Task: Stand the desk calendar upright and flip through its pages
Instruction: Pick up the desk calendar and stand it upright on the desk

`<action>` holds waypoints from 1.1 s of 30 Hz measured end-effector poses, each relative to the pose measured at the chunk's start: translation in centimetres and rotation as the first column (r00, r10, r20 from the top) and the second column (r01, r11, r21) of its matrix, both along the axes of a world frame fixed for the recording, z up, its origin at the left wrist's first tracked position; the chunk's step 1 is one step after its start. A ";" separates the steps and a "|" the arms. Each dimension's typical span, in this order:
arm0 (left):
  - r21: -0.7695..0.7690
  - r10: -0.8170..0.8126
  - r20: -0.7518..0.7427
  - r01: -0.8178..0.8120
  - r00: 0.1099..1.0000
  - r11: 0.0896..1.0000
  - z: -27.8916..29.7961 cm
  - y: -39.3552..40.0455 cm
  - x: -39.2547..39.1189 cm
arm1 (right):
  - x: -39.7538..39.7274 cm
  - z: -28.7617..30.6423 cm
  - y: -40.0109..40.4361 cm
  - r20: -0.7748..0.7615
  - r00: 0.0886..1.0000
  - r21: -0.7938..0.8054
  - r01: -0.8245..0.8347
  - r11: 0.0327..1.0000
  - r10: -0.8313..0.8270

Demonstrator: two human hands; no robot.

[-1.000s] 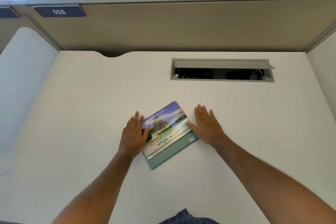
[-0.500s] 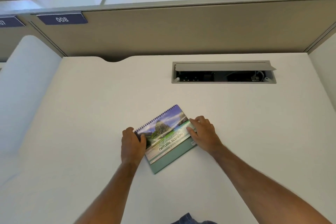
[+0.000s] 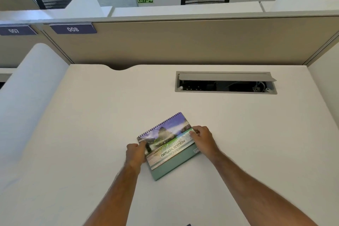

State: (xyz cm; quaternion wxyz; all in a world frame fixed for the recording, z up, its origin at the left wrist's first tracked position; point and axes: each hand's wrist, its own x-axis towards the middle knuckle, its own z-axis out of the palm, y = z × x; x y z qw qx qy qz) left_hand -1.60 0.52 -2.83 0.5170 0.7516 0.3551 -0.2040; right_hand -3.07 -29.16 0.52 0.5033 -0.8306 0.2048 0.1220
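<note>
A spiral-bound desk calendar (image 3: 169, 145) lies flat and skewed on the white desk (image 3: 91, 124), its scenery cover up, the wire binding along the far-left edge and a green base showing at the near edge. My left hand (image 3: 136, 154) grips the calendar's left side, thumb on the cover. My right hand (image 3: 202, 138) grips the right side with curled fingers and the thumb on the cover.
An open cable tray (image 3: 225, 82) is sunk into the desk at the back right. A beige partition (image 3: 183, 42) closes the far edge, with white side dividers (image 3: 27, 97) at the left and right. Number plates 007 and 008 hang on the partition.
Both hands went from flat beside the calendar to curled, gripping its left and right sides. The calendar still lies flat. The camera view has tilted up.
</note>
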 end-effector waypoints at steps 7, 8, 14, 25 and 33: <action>-0.115 0.039 -0.038 -0.043 0.999 0.992 3.5 -1.1 -0.9 | 0.6 0.6 0.4 -0.095 0.992 0.077 0.095 0.992 -0.088; -0.125 0.030 -0.046 -0.036 0.998 0.992 3.6 -1.0 -1.0 | 0.7 0.6 0.5 -0.114 0.990 0.088 0.097 0.991 -0.087; -0.195 0.039 -0.051 -0.048 0.998 0.980 5.1 -1.1 -1.4 | 1.0 1.4 0.9 -0.115 0.992 0.125 0.063 0.990 -0.049; -0.270 0.089 0.134 -0.050 0.987 0.962 8.3 -1.8 0.5 | 3.0 6.3 1.2 -0.119 0.987 0.231 0.135 0.964 -0.110; -0.333 0.128 0.287 -0.026 0.949 0.943 11.2 -1.4 2.4 | 5.3 8.7 1.5 -0.079 0.996 0.241 0.051 0.969 -0.033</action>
